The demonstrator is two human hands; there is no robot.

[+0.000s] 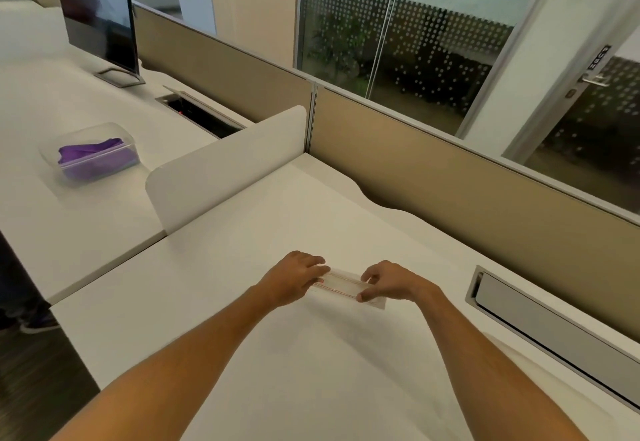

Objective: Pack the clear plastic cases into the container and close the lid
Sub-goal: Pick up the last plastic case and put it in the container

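Both hands clamped on one clear plastic case (pixel 346 284) at table (pixel 311 371) centre — left hand (pixel 294 276) and right hand (pixel 388 283) at opposite ends. Pickup step; next, probably carry toward container (pixel 91 153) at ten o'clock.

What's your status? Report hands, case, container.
Left hand and right hand grip the clear case at its ends, on the desk. Container far left, beyond the divider.

White desks (pixel 311 205) are bounded along the far edge by beige partition panels (pixel 450 177). Dotted frosted glass walls (pixel 415 42) are seen behind; a monitor (pixel 100 24) is placed far left.
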